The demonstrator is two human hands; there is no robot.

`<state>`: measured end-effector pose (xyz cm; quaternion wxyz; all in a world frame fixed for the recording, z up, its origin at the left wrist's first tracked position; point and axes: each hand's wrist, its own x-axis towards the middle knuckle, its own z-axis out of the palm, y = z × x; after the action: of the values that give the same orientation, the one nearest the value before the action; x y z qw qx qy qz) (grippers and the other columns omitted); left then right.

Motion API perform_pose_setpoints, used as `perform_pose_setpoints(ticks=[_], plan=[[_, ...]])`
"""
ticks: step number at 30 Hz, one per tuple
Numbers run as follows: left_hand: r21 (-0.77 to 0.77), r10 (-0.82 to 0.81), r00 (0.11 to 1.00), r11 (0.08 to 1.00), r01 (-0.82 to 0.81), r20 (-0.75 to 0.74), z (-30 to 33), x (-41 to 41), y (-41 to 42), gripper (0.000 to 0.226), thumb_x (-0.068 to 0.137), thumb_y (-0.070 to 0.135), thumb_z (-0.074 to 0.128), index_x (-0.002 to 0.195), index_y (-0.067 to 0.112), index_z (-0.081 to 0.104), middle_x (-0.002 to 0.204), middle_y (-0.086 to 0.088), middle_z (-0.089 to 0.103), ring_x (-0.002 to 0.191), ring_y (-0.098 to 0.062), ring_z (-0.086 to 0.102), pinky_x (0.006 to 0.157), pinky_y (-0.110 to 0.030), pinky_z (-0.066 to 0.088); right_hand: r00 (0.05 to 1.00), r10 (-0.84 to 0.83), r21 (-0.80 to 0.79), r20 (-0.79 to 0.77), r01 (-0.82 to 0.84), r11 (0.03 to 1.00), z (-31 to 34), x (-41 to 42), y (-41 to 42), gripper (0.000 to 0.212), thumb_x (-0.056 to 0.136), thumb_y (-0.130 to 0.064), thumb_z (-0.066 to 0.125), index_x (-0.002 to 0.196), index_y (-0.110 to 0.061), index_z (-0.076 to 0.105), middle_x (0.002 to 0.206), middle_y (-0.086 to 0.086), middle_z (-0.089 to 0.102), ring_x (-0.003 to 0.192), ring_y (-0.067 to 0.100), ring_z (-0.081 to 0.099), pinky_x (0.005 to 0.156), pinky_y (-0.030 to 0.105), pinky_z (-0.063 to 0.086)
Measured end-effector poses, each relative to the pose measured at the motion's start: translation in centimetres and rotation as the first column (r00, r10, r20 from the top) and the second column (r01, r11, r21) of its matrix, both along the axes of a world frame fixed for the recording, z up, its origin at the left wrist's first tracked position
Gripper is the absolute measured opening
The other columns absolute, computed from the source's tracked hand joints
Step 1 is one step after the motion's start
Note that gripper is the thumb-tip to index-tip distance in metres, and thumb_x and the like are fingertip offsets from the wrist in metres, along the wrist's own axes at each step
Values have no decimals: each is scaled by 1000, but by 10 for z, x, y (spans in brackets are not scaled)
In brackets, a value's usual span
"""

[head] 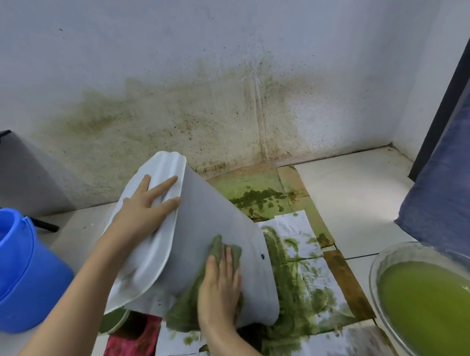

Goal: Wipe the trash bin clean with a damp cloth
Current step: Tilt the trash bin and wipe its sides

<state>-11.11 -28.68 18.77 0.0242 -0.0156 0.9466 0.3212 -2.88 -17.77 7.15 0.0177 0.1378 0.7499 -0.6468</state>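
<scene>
Left hand (143, 206): flat, fingers straight and spread, pressing on the white lid end of the trash bin (212, 230); nothing grasped.

Right hand (220, 282): palm down, fingers straight and together, pressing the cloth (193, 302) against the bin's grey side; the cloth is held down by pressure, not by a curled grip.

Trash bin: grey body, white lid (147, 241); tipped over and leaning, lid end up and toward the left, the other end low on the right over the papers. One small dark spot shows on the grey side near the right edge.

Cloth: green-stained, crumpled; its upper end pokes out above the fingertips, the rest trails down under the wrist to the bin's lower edge.

Papers (305, 261): white sheets spread on the floor beneath and to the right of the bin, smeared with green; brownish cardboard (340, 276) lies under them, also stained.

Bowl (380, 267): clear, at lower right, holding green liquid; well apart from the bin.

Bucket (16, 281): blue, at lower left, near the left forearm.

Red cloth (132, 337): on the floor below the bin's lid end.

Wall (177, 108): pale, with green-brown staining and speckles along its lower part, behind the bin.

Blue fabric (449, 187): hanging at far right.

Grey box (21, 174): at far left against the wall.
</scene>
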Motion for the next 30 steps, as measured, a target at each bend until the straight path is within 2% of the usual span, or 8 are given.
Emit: perform_pose_setpoints(ticks=[4, 8, 13, 17, 21, 23, 26, 30], plan=[[-49, 6, 1000, 999, -6, 1, 2, 1, 4, 51, 80, 63, 52, 128, 66, 34, 157, 18, 4, 146, -29, 4, 114, -58, 11, 948, 72, 71, -310, -52, 996, 34, 7, -32, 38, 97, -52, 8, 135, -57, 5, 135, -47, -10, 138, -13, -10, 116, 19, -7], [-29, 2, 1000, 1000, -2, -1, 2, 2, 2, 53, 73, 66, 50, 124, 68, 36, 156, 21, 6, 146, -27, 6, 114, -57, 10, 916, -11, 191, -401, 95, 977, -31, 19, -25, 52, 90, -67, -1, 140, -58, 11, 148, -40, 8, 139, -9, 9, 114, 19, 5], [45, 1, 999, 999, 1, -38, 2, 2, -6, 42, 86, 54, 56, 122, 68, 40, 155, 24, 9, 146, -21, 9, 116, -49, 14, 943, -330, 42, -38, 332, 943, -114, 20, 19, 73, 79, -77, -3, 139, -42, 21, 152, -17, 23, 142, 6, 19, 116, 25, 10], [37, -6, 1000, 999, 7, -25, 1, 0, -6, 42, 84, 55, 57, 119, 70, 40, 155, 25, 9, 145, -19, 13, 115, -49, 17, 863, -419, -57, 283, 451, 891, -129, -2, 44, 51, 102, -39, 23, 147, -16, 30, 157, -1, 22, 144, 19, 18, 118, 36, 12], [30, 5, 1000, 1000, -5, -28, 0, -1, -1, 43, 84, 55, 57, 122, 67, 41, 155, 24, 9, 146, -21, 9, 116, -51, 13, 801, -330, -151, 499, 455, 877, -116, 7, 54, 53, 102, -38, 15, 151, -16, 19, 160, 0, 7, 146, 24, 8, 118, 44, 7], [34, 7, 999, 999, -5, -39, 0, -2, 2, 44, 85, 53, 58, 123, 65, 42, 155, 23, 9, 146, -21, 7, 116, -51, 12, 857, -308, -109, 413, 382, 918, -83, 7, 40, 54, 101, -36, 8, 151, -15, 14, 160, 0, 4, 147, 19, -1, 118, 40, 0], [27, 4, 1000, 1000, -4, -30, -1, -4, 5, 45, 83, 54, 59, 123, 65, 42, 155, 23, 9, 146, -21, 6, 116, -52, 11, 993, -104, 6, 49, 104, 995, -18, 3, 3, 67, 90, -43, 3, 149, -19, 24, 157, -8, 14, 145, 11, 4, 116, 32, -1], [-19, 1, 1000, 1000, -1, -26, -2, -5, 4, 44, 84, 57, 57, 124, 66, 40, 156, 21, 7, 146, -23, 5, 116, -54, 11, 979, 107, 35, -176, -102, 994, 8, -30, -1, 49, 96, -52, 23, 145, -44, 24, 152, -28, 17, 141, 1, 11, 119, 37, 8]])
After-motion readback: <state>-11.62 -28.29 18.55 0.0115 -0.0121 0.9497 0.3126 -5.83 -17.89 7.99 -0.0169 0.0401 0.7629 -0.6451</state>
